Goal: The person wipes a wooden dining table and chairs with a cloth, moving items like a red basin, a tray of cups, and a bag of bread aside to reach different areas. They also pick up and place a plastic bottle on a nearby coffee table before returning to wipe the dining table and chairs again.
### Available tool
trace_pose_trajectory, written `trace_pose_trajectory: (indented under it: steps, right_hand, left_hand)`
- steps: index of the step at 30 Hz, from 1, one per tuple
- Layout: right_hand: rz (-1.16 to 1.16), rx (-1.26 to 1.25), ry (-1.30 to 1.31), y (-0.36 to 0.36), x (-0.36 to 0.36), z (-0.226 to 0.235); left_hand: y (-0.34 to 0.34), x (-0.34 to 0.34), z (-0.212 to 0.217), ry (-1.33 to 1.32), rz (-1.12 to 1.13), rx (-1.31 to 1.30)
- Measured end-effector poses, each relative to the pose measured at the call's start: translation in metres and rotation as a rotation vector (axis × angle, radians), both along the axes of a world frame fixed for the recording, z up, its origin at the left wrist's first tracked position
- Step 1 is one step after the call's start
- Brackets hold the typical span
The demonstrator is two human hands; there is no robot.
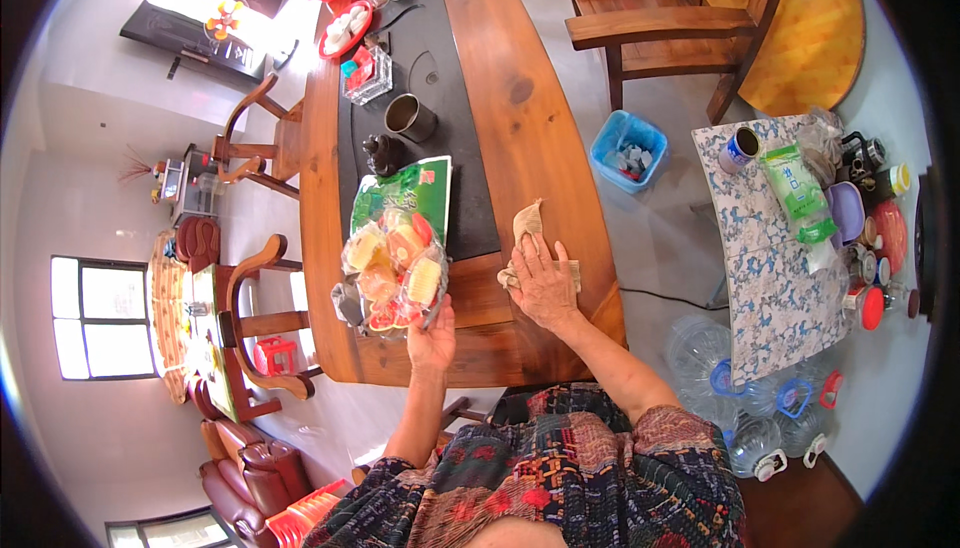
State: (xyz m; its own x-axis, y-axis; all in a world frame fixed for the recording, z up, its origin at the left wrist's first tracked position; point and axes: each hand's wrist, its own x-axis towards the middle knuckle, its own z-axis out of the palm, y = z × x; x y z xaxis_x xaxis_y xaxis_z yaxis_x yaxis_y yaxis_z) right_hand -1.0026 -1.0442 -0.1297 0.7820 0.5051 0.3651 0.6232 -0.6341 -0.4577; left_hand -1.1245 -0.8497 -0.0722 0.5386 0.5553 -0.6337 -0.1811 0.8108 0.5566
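Note:
My left hand [434,338] grips the lower right edge of a clear plastic bag [395,270] holding several orange, yellow and red items; their exact kind is hard to make out. Under the bag's far side lies a flat green packet [422,188]. My right hand [545,283] lies flat with fingers stretched over a crumpled beige cloth [527,220], pressing it on the wooden table [540,118]. A small grey object [347,305] sits at the bag's left, partly hidden by it.
Farther along the table's dark inset stand a dark teapot [382,155], a metal cup [411,119], a clear box [368,76] and a red plate of white cups [346,30]. To the right are a blue bin [628,151], a patterned side table [770,278] and large water bottles [757,445].

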Motion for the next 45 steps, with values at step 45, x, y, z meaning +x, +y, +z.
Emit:
trace_pose_trajectory:
  steps: [45]
  right_hand:
    - [0.189,-0.018,0.037,-0.072,-0.062,0.005]
  left_hand:
    - [-0.025,-0.016,-0.026,0.679,-0.757,0.606]
